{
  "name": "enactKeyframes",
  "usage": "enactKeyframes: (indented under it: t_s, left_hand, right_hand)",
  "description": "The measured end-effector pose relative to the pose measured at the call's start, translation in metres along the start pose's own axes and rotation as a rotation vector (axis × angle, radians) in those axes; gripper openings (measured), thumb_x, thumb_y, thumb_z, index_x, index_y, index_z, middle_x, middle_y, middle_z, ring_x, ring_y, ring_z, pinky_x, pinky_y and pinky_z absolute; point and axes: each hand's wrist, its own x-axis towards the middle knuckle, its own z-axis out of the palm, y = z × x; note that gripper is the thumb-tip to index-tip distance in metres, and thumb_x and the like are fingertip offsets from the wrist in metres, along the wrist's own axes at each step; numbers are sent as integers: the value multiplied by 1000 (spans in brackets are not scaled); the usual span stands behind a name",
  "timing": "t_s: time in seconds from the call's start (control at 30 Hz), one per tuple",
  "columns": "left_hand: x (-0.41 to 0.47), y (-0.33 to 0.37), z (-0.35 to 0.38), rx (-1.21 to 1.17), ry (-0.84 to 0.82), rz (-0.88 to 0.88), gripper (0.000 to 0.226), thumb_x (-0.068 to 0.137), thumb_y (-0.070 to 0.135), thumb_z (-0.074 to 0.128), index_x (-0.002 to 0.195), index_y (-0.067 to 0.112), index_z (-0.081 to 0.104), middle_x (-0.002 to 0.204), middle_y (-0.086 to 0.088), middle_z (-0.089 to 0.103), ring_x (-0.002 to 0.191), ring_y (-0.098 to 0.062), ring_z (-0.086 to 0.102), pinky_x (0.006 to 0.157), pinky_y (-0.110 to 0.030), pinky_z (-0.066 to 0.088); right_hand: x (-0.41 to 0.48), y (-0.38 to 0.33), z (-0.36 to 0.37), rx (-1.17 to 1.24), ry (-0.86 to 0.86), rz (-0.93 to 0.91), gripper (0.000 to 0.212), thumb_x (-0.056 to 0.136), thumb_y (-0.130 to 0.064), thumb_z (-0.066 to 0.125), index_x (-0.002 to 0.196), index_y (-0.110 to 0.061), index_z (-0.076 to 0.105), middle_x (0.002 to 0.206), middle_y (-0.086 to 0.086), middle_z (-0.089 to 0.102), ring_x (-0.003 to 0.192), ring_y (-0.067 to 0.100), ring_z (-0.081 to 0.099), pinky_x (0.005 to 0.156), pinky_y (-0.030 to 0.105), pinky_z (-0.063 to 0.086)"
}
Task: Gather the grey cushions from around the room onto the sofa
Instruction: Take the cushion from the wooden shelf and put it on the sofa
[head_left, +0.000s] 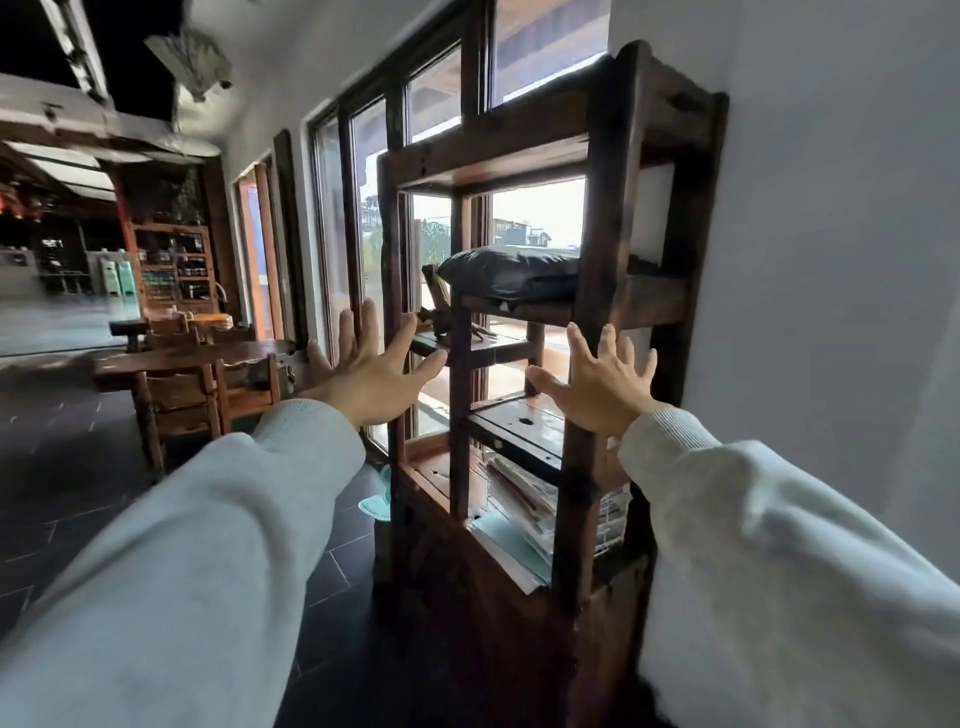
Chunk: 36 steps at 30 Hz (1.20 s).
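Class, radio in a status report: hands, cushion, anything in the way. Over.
Left hand and right hand open, empty, fingers spread. Grey cushion lies on a shelf of the wooden rack, untouched. Rack's front post stands between right hand and cushion.

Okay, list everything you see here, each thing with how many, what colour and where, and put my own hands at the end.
Dark grey cushion: one, dark grey, lying on an upper shelf of the bookcase.
Dark wooden bookcase: one, dark brown, against the white wall at right.
Stack of papers: one, pale and teal, on a low shelf.
Wooden dining table: one, brown, left of the bookcase.
Wooden chairs: at least two, brown, at the table.
Wood-framed windows: a row, dark frames, behind the bookcase.
Teal object: one, on the dark tiled floor by the bookcase; what it is I cannot tell.
Left hand: open, fingers spread, empty.
Right hand: open, fingers spread, empty.
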Motion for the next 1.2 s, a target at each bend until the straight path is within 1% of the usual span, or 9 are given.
enactKeyframes:
  t_s: [0.2,0.33,0.47,0.6,0.77,0.87,1.03,1.13,1.2]
  left_hand:
    - [97,-41,-4,-52,28,114,87,86,92,10,160,53,-11,166,3,-39,149,-24,-41,114,-63,-25]
    - [151,-63,0,-76,16,158,83,91,87,13,162,49,-8,167,1,-36,150,-25,-39,117,-63,-22]
    - [202,-74,18,-112,14,223,83,92,86,14,163,47,-8,169,1,-34,152,-27,-36,117,-63,-21]
    - [259,-77,33,-131,61,278,85,93,85,14,165,42,0,174,-3,-19,158,-31,-22,119,-66,-14]
    - [334,-57,40,-197,213,378,80,98,77,22,163,31,24,172,-8,21,156,-33,23,120,-65,19]
    - [384,-37,40,-269,267,428,77,99,75,25,161,29,31,168,-8,31,151,-34,34,119,-65,27]
    - [455,-6,30,-257,297,556,75,97,77,29,155,31,42,168,-1,32,151,-28,36,119,-54,32]
    - [490,10,22,-259,231,685,88,86,85,30,155,31,44,166,3,34,151,-20,35,122,-45,31]
    - [509,23,23,-250,214,764,90,83,85,32,152,30,50,159,3,44,145,-17,43,117,-35,33]
  right_hand:
    - [72,-47,11,38,-11,73,101,93,-76,52,167,-24,7,169,28,16,151,47,30,120,60,31]
    - [116,-76,28,55,16,83,99,95,-73,52,167,-22,8,167,29,19,147,46,36,116,56,38]
    - [161,-85,40,47,104,90,91,97,-75,41,164,-17,22,158,28,37,137,44,49,105,52,46]
    - [214,-79,34,94,300,105,83,101,-73,32,154,-10,42,145,26,54,128,41,57,99,47,47]
    - [280,-62,30,81,401,95,76,103,-68,34,148,-9,51,138,21,62,120,38,62,85,39,44]
    - [321,-49,35,76,394,145,77,103,-68,33,149,-8,48,144,23,58,127,40,58,95,44,46]
    - [405,-27,37,94,353,231,84,101,-74,29,150,-9,47,148,20,55,132,39,55,104,47,44]
    - [462,-13,22,43,249,268,83,100,-74,31,143,-8,56,144,17,61,128,36,58,100,42,43]
    - [500,-5,10,-40,103,259,84,99,-77,33,143,-11,59,148,11,59,132,33,56,106,41,41]
